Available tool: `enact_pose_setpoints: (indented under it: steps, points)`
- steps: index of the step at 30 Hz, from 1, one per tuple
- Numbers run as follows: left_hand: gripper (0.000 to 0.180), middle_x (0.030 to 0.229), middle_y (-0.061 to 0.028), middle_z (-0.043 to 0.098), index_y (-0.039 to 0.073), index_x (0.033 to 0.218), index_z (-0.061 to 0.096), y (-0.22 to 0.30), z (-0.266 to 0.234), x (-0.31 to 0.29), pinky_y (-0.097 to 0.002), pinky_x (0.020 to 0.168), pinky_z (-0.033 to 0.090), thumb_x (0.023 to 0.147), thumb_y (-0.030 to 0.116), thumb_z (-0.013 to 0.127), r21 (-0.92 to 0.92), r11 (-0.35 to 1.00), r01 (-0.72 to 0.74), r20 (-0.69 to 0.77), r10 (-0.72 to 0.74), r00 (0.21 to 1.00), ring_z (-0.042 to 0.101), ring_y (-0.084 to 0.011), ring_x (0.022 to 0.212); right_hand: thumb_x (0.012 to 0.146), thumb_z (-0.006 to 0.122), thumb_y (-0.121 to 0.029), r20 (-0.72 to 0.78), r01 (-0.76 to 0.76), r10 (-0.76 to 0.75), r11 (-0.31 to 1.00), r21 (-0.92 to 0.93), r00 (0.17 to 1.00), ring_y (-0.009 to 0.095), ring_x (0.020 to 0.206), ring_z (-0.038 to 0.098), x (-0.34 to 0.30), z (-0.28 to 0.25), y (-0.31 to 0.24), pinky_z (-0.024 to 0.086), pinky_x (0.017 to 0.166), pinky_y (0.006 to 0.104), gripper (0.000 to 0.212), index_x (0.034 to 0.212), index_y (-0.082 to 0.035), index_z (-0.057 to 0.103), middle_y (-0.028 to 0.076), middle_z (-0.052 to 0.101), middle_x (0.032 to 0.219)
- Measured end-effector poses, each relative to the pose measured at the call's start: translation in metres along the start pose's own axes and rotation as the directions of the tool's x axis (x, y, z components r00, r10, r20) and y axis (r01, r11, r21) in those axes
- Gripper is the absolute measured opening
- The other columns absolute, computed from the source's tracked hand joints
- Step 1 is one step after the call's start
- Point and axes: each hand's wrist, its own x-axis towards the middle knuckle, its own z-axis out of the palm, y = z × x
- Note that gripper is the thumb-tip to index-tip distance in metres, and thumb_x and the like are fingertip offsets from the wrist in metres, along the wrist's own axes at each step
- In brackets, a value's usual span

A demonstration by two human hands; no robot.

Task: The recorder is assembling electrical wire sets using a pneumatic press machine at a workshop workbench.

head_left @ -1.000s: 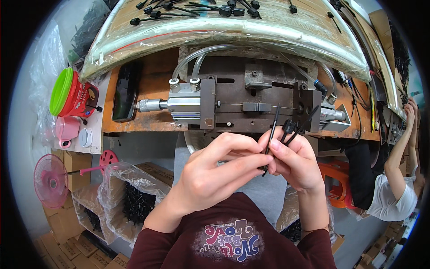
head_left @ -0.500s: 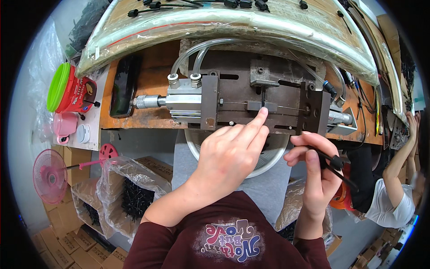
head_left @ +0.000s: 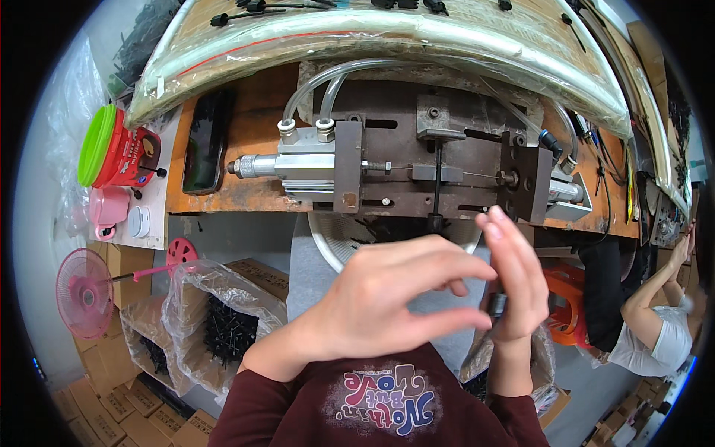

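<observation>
My left hand [head_left: 398,298] is in front of the bench, its fingers apart and reaching toward my right hand, with nothing visible in it. My right hand [head_left: 519,279] is raised beside it, fingers stretched upward. A black plastic part [head_left: 497,302] is tucked in its palm; most of that part is hidden. Across the small grey block [head_left: 452,175] of the metal fixture [head_left: 402,200] lies a thin black rod [head_left: 438,182] with a black cap at its near end. Air cylinders [head_left: 307,165] flank it, and thin metal pins point inward at the block.
A white basket [head_left: 322,240] with black parts sits under the bench edge. A plastic-wrapped board [head_left: 387,41] bearing black parts is behind. Bags of black parts [head_left: 223,324], a pink fan [head_left: 83,292] and a phone [head_left: 206,141] are left. Another person [head_left: 655,328] is right.
My left hand has drawn back from the fixture toward my right hand. The right hand has turned upward, its black parts now mostly hidden. Both cylinder rods have moved inward.
</observation>
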Motion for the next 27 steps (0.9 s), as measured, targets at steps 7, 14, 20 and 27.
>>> enact_pose_setpoints:
  steps: [7, 14, 20, 27]
  points:
    - [0.031, 0.095, -0.0109, 0.068, 0.002, 0.098, 0.070, -0.004, -0.001, -0.008, -0.0289, 0.067, 0.054, 0.068, 0.002, 0.080, 0.303, 0.946, -0.116, -0.070, 0.143, 0.987, 0.067, -0.0215, 0.080, 0.087, 0.052, 0.008, -0.096, -0.049, 0.038, 0.992, -0.119, 0.995, 0.033, 0.097, 0.067, 0.003, 0.006, -0.002, 0.055, 0.086, 0.0356, 0.031, 0.117, 0.007, 0.061, 0.026, 0.062, 0.116]
    - [0.025, 0.119, -0.0119, 0.065, 0.002, 0.096, 0.067, -0.038, 0.005, -0.005, -0.0324, 0.073, 0.054, 0.073, 0.007, 0.073, 0.777, 0.612, -0.148, 0.001, 0.233, 0.972, 0.065, -0.0232, 0.079, 0.104, 0.033, -0.037, 0.163, -0.397, 0.465, 0.466, 0.791, 0.870, 0.009, 0.049, 0.041, -0.017, -0.008, 0.003, 0.031, 0.047, 0.0206, 0.050, 0.072, -0.002, 0.048, 0.009, 0.055, 0.066]
    - [0.023, 0.121, -0.0119, 0.064, 0.002, 0.094, 0.069, -0.036, 0.005, 0.004, -0.0288, 0.065, 0.052, 0.072, 0.007, 0.073, 0.833, 0.541, -0.120, 0.036, 0.162, 0.986, 0.065, -0.0194, 0.071, 0.104, 0.020, -0.042, 0.142, -0.549, 0.615, 0.546, 0.633, 0.776, 0.010, 0.052, 0.041, -0.006, -0.012, -0.016, 0.032, 0.050, 0.0220, 0.061, 0.071, -0.002, 0.050, 0.008, 0.050, 0.070]
    - [0.035, 0.118, -0.0128, 0.065, 0.002, 0.104, 0.068, -0.023, 0.002, 0.003, -0.0309, 0.072, 0.054, 0.071, 0.008, 0.077, 0.617, 0.773, -0.146, 0.011, 0.177, 0.984, 0.068, -0.0222, 0.081, 0.104, 0.021, -0.041, -0.059, -0.419, 0.482, 0.809, 0.412, 0.874, 0.025, 0.115, 0.051, 0.011, -0.001, -0.014, 0.047, 0.086, 0.0328, 0.064, 0.123, 0.010, 0.056, 0.018, 0.047, 0.134]
